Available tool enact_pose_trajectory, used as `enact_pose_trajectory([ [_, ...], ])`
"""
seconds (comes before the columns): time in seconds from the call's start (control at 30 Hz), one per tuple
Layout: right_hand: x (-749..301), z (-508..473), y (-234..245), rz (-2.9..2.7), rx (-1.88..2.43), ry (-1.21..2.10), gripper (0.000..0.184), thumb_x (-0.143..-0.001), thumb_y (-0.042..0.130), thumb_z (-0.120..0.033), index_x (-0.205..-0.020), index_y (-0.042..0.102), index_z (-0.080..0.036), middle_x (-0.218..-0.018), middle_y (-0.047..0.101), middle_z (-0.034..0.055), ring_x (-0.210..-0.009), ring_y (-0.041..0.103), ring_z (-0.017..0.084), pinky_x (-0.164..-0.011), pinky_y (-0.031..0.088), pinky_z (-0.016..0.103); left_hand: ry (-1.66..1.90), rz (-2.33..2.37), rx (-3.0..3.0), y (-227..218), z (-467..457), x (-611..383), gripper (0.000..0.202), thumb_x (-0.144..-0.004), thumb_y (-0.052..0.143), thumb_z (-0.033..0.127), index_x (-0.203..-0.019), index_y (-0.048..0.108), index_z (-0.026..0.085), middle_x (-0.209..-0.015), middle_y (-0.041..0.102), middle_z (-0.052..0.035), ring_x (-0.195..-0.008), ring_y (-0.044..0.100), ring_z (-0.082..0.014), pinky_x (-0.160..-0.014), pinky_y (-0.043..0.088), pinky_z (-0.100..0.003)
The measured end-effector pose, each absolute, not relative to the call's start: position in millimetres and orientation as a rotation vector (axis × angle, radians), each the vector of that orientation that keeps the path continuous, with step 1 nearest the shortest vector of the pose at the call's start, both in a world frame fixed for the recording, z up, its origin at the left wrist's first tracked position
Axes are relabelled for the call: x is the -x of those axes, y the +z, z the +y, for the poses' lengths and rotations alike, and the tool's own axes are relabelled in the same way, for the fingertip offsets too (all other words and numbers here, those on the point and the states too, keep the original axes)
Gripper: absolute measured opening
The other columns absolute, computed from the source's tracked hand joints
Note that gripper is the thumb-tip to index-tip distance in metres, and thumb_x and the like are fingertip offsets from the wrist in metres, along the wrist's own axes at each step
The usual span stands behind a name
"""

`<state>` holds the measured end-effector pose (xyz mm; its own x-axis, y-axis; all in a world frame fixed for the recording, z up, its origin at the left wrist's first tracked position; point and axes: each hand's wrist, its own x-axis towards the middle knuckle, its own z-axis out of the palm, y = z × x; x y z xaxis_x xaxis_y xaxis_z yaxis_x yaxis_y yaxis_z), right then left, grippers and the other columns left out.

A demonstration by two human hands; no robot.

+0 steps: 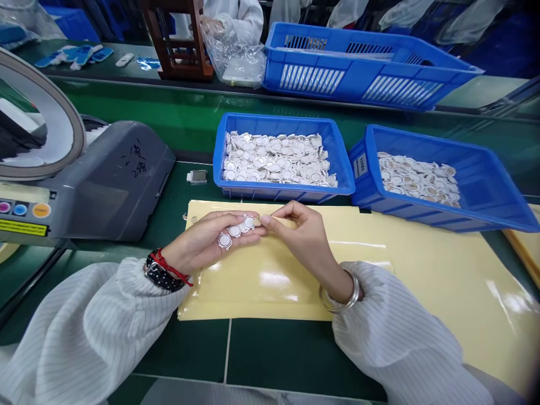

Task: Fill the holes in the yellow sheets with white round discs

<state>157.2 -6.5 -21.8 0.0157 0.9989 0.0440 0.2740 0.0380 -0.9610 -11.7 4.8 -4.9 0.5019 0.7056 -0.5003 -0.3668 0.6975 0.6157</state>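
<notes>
My left hand (215,236) is turned palm up over the yellow sheet (270,287). Several small round white pieces (234,231) with dark ring outlines lie in a row along its palm and fingers. Close by the left fingertips, my right hand (299,230) has its thumb and index finger pinched together beside the end piece of the row. What sits between those fingertips is too small to make out. Behind the hands, a blue bin (284,194) holds a heap of similar white pieces. A second blue bin (426,208) to the right holds more of them.
On the left stands a grey machine (113,174) with coloured buttons and a large tape-like roll (76,121). A small device with a display (197,177) lies beside it. A blue crate (358,73) is on the back ledge, where another person's sleeve (247,22) shows.
</notes>
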Motion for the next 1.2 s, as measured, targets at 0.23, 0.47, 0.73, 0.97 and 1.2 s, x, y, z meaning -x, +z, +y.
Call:
enact_pose_trajectory([
  [0.23,-152.2,-9.2,-25.8,-1.470,1.447,0.973,0.025,-0.067,0.069,-0.038,-0.064,0.055,-0.017,-0.064,0.059,0.0008,-0.061,0.055,0.015,-0.056,0.044,0.028,0.673,0.783,-0.507,-12.6,5.1,9.9,0.019,-0.083,0.048,0.007,-0.088,0.065,0.004,-0.098,0.065,-0.0152,-0.102,0.058,-0.0242,-0.097,0.044,-0.035],
  [0.47,-150.8,-9.2,-26.0,-1.483,1.484,0.945,0.025,-0.067,0.069,-0.036,-0.064,0.055,-0.017,-0.064,0.058,0.0005,-0.062,0.054,0.014,-0.058,0.044,0.028,0.669,0.786,-0.522,-11.7,4.0,10.5,0.018,-0.082,0.049,0.008,-0.086,0.066,0.005,-0.100,0.065,-0.0143,-0.102,0.058,-0.0240,-0.096,0.044,-0.035],
  [0.73,-150.2,-9.2,-26.9,-1.486,1.484,0.918,0.025,-0.065,0.071,-0.036,-0.063,0.055,-0.016,-0.062,0.057,-0.0006,-0.060,0.053,0.013,-0.056,0.042,0.025,0.664,0.767,-0.516,-13.3,3.4,11.5,0.016,-0.081,0.052,0.009,-0.087,0.067,0.006,-0.101,0.064,-0.0131,-0.104,0.056,-0.0235,-0.097,0.043,-0.035],
  [0.97,-149.9,-9.1,-28.4,-1.491,1.509,0.895,0.026,-0.065,0.070,-0.037,-0.063,0.055,-0.016,-0.062,0.057,-0.0010,-0.060,0.053,0.012,-0.056,0.041,0.025,0.673,0.776,-0.522,-15.7,4.3,11.3,0.017,-0.081,0.051,0.008,-0.088,0.066,0.005,-0.100,0.064,-0.0135,-0.101,0.058,-0.0226,-0.095,0.045,-0.033],
  [1.2,-149.6,-9.0,-28.8,-1.499,1.509,0.870,0.024,-0.065,0.069,-0.036,-0.063,0.056,-0.016,-0.062,0.058,-0.0007,-0.059,0.053,0.013,-0.056,0.041,0.026,0.677,0.753,-0.505,-18.6,3.6,12.6,0.017,-0.082,0.050,0.007,-0.087,0.066,0.005,-0.102,0.064,-0.0141,-0.104,0.056,-0.0238,-0.098,0.042,-0.036],
])
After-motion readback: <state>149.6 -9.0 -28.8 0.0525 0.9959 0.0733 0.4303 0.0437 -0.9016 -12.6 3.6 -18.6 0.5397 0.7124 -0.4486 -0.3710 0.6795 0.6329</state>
